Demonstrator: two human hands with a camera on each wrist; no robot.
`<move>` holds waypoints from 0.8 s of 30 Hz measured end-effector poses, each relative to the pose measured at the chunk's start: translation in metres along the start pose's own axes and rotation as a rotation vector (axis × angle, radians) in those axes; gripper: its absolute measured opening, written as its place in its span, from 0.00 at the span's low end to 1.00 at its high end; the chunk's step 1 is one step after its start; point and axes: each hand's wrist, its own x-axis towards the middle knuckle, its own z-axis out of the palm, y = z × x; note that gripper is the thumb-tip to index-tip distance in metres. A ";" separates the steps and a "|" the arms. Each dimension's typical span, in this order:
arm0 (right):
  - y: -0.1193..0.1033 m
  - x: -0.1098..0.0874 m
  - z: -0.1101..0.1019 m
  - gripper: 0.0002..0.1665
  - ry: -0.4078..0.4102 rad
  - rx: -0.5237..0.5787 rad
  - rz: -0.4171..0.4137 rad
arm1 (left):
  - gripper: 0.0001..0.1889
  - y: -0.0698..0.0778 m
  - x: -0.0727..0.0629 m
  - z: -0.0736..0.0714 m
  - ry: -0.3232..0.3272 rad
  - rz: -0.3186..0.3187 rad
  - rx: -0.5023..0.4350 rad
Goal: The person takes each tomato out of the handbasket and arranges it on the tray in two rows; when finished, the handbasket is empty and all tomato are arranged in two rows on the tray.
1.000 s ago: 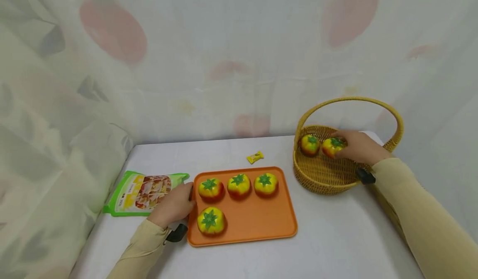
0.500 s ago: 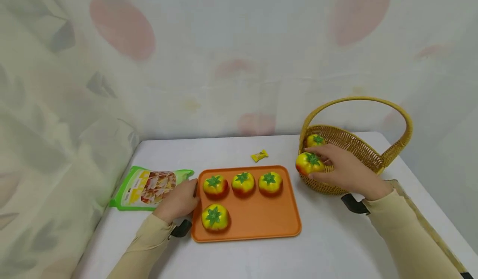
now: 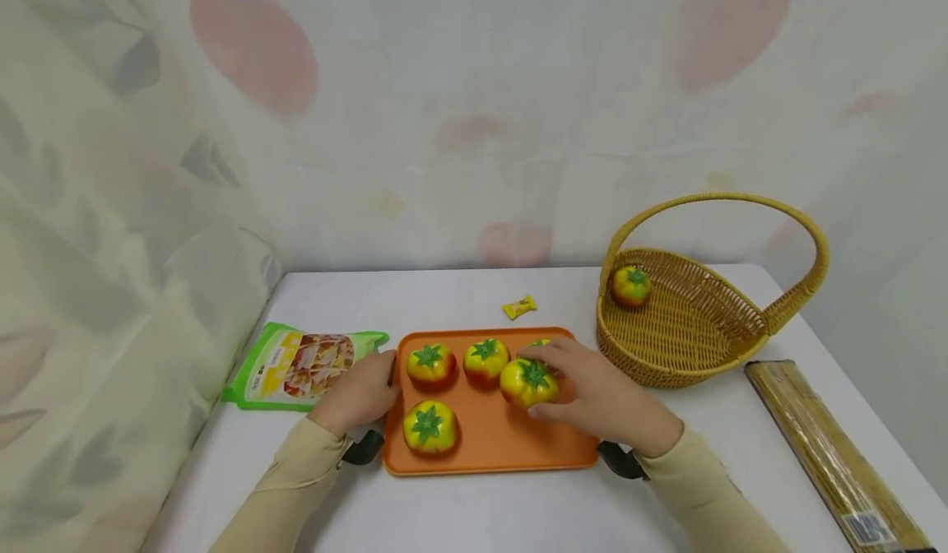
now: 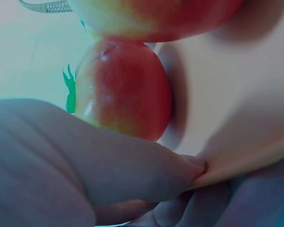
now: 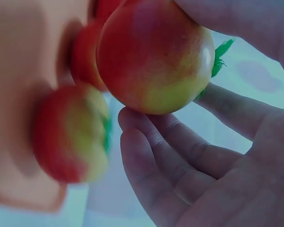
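My right hand (image 3: 603,397) holds a yellow-red tomato (image 3: 527,385) with a green star-shaped top over the right part of the orange tray (image 3: 511,450). In the right wrist view, the thumb and fingertips grip this tomato (image 5: 154,56), and the tray surface is off to the side. Another tomato (image 3: 543,342) behind the held one is mostly hidden. Several more tomatoes sit on the tray's left and back, one of them a front-left tomato (image 3: 429,428). At the tray's left edge, my left hand (image 3: 360,395) pinches the rim (image 4: 236,172) between thumb and curled fingers.
A wicker basket (image 3: 681,355) with a tall handle stands at the back right, one tomato (image 3: 632,287) inside. A small yellow packet (image 3: 519,307) lies behind the tray. A green-edged bag (image 3: 296,368) is left; a long wrapped brown bundle (image 3: 829,454) lies right.
My right hand has lifted a tomato out of the basket and carried it left and nearer, over the tray. The left hand stays on the tray's rim. The head view has shifted slightly.
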 end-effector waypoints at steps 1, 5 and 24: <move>-0.002 0.001 0.006 0.40 -0.011 0.010 0.001 | 0.21 0.000 0.000 0.000 0.001 -0.003 0.004; -0.006 0.005 0.026 0.40 -0.066 0.036 -0.009 | 0.24 0.001 -0.001 0.000 -0.005 -0.014 0.017; -0.008 0.012 0.055 0.37 -0.174 0.020 -0.031 | 0.19 0.001 -0.001 -0.001 0.000 0.017 -0.031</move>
